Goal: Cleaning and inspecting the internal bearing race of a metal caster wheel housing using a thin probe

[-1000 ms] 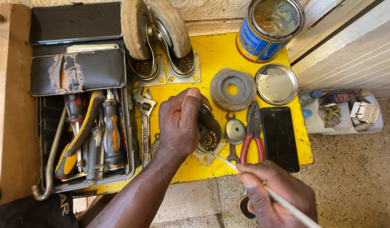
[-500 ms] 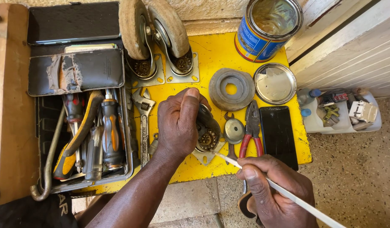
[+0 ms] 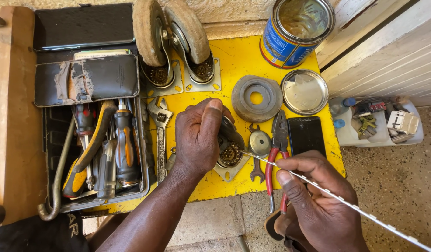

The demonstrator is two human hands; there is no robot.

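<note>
Setting: informal repair workshop. Evidence: open toolbox (image 3: 92, 154) of screwdrivers at left, caster wheels (image 3: 171, 37) far, pliers (image 3: 276, 154) near, paint tin (image 3: 295, 30) far right.

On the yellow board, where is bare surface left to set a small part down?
Bare yellow shows between the caster wheels and the open can, above the grey disc. A thin strip runs along the board's near edge below the left hand. Around the pliers, phone and lid it is crowded.
</note>
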